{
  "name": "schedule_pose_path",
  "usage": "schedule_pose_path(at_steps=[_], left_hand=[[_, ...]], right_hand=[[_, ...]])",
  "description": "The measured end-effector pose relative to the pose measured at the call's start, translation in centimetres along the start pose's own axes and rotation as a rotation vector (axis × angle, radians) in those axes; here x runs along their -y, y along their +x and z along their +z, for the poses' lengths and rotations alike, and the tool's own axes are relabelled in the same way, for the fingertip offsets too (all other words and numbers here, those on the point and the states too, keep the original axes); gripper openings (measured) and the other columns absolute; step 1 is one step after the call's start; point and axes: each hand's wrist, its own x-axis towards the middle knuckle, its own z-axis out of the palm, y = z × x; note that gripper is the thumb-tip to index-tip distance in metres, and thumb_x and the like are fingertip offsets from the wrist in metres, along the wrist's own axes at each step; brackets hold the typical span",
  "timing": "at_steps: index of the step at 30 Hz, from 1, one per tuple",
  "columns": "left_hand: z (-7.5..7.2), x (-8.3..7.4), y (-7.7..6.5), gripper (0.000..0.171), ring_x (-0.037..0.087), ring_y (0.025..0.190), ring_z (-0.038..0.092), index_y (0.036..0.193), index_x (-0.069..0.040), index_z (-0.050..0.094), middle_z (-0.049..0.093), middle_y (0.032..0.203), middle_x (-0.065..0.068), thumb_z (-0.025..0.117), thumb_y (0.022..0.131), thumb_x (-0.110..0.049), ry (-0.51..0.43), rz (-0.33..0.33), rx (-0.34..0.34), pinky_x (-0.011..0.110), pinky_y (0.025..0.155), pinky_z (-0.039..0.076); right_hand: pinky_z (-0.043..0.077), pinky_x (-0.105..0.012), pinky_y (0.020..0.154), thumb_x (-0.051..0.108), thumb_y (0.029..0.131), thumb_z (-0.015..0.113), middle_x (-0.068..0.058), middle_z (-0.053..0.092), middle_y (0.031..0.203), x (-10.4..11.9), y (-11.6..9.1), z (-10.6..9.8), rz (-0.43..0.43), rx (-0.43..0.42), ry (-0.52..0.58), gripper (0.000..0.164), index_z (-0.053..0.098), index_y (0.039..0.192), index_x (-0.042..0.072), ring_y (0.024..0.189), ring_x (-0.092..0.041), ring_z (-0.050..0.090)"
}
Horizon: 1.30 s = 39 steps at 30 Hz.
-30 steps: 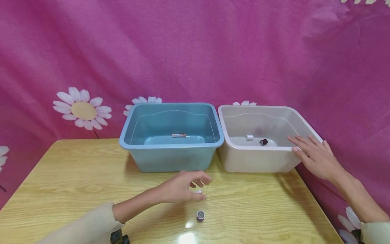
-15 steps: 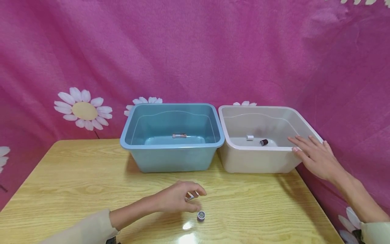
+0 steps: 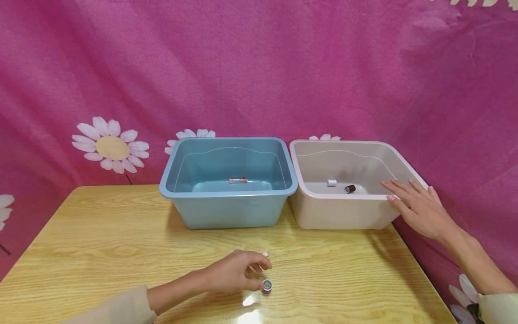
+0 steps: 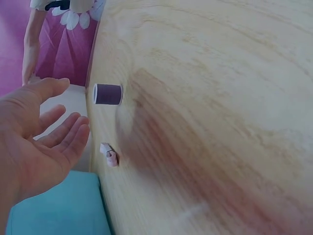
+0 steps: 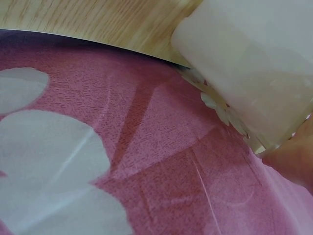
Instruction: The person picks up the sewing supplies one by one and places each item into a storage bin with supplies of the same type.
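A dark purple spool of thread (image 3: 267, 286) stands upright on the wooden table. My left hand (image 3: 236, 272) hovers beside it, thumb tip close to the spool in the head view and fingers loosely curved. Nothing is between those fingers; the left wrist view shows a gap from the hand (image 4: 41, 132) to the spool (image 4: 108, 94). Just past the fingertips lies a small pink and white bundle (image 4: 109, 154), mostly hidden behind the hand in the head view. My right hand (image 3: 422, 211) rests with spread fingers on the near right rim of the beige tub (image 3: 344, 211).
Left of the beige tub stands a blue tub (image 3: 232, 211), holding a small pinkish bundle (image 3: 238, 180). Inside the beige tub lie a white spool (image 3: 332, 182) and a dark spool (image 3: 350, 189). A pink flowered cloth (image 3: 259, 67) hangs behind the table (image 3: 101, 238).
My left hand has come nearer to me, from over the pink and white bundle to beside the purple spool. The right hand stays on the tub rim.
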Motion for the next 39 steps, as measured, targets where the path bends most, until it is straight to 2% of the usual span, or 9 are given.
schedule_pose_path(at_steps=[8,13,19,25,31,39], left_hand=[[0.6,0.6,0.0,0.036,0.011,0.101,0.064,0.122,-0.002,0.065,0.069,0.114,0.006,0.077,0.089,-0.011,0.015,0.011,0.002,0.024,0.086,0.052],[0.9,0.8,0.0,0.037,0.010,0.101,0.064,0.121,-0.005,0.065,0.067,0.117,0.003,0.079,0.087,-0.011,0.011,-0.005,0.002,0.024,0.085,0.052],[1.2,1.0,0.2,0.036,0.010,0.101,0.065,0.120,-0.005,0.064,0.068,0.117,0.005,0.078,0.087,-0.010,0.020,0.010,0.010,0.023,0.083,0.052],[1.4,1.3,0.3,0.035,0.006,0.100,0.064,0.119,-0.007,0.064,0.068,0.115,0.001,0.078,0.088,-0.013,0.033,0.008,0.018,0.022,0.082,0.052],[1.7,1.3,0.5,0.033,0.004,0.101,0.063,0.118,-0.007,0.064,0.068,0.110,-0.003,0.077,0.089,-0.012,0.072,0.038,0.016,0.021,0.084,0.051],[2.0,1.6,0.9,0.031,0.001,0.098,0.062,0.118,-0.005,0.064,0.067,0.108,-0.003,0.075,0.090,-0.009,0.069,0.075,0.036,0.020,0.082,0.051]], right_hand=[[-0.003,-0.077,0.105,0.029,0.107,0.045,-0.027,0.042,0.148,0.0,0.0,-0.1,0.002,-0.004,0.006,0.045,0.046,0.150,0.014,0.137,-0.059,0.022],[-0.003,-0.076,0.105,0.030,0.107,0.045,-0.026,0.042,0.149,0.1,0.0,-0.1,0.003,-0.005,0.008,0.045,0.046,0.150,0.014,0.137,-0.058,0.022],[-0.003,-0.076,0.105,0.029,0.107,0.044,-0.026,0.041,0.149,-0.1,0.0,0.0,0.004,0.001,0.006,0.045,0.046,0.150,0.014,0.137,-0.058,0.021],[-0.002,-0.077,0.105,0.029,0.107,0.044,-0.026,0.042,0.149,-0.1,0.0,0.0,0.003,0.002,0.005,0.045,0.047,0.149,0.014,0.137,-0.058,0.022],[-0.001,-0.077,0.105,0.030,0.107,0.044,-0.026,0.043,0.148,0.1,0.0,-0.1,0.002,-0.005,-0.001,0.045,0.048,0.148,0.013,0.137,-0.058,0.022],[-0.001,-0.077,0.105,0.029,0.107,0.045,-0.025,0.043,0.148,0.0,0.0,0.0,0.000,-0.009,-0.002,0.044,0.048,0.148,0.013,0.136,-0.058,0.023]])
